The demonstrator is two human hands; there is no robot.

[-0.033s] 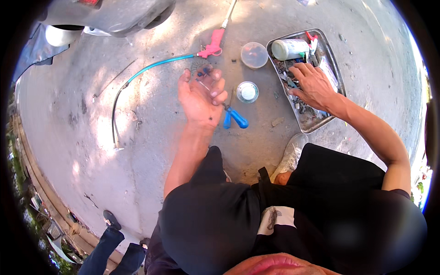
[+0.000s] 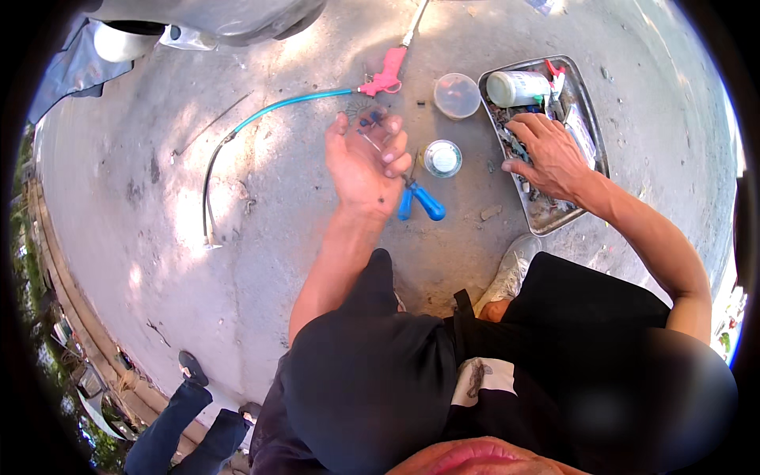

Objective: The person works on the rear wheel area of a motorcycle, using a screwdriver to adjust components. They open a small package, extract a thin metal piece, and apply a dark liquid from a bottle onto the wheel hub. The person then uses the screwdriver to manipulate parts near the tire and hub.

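Observation:
My left hand (image 2: 366, 170) is raised palm up above the ground, its fingers curled into a cup. In it lie several small dark blue parts (image 2: 369, 120) and a thin pale piece, too small to name. Over a metal tray (image 2: 532, 220) on the right, my right hand (image 2: 552, 158) reaches down with thumb and fingers apart. Its fingertips are at the loose small metal parts (image 2: 518, 149) in the tray; I see nothing gripped there. Just right of my left hand, a tool with two blue handles (image 2: 426, 203) lies on the ground, its head partly hidden.
A white jar (image 2: 514, 89) lies in the tray beside a red-handled tool (image 2: 556, 71). Near it stand a clear round tub (image 2: 457, 96) and a small round container (image 2: 442, 158). A pink air gun (image 2: 386, 73) with a blue hose (image 2: 305, 98) lies beyond. Someone's legs (image 2: 190, 427) show lower left.
The whole scene sits slightly farther right in the picture. My right hand has shifted a little toward the tray's left edge; my left hand keeps its cupped pose.

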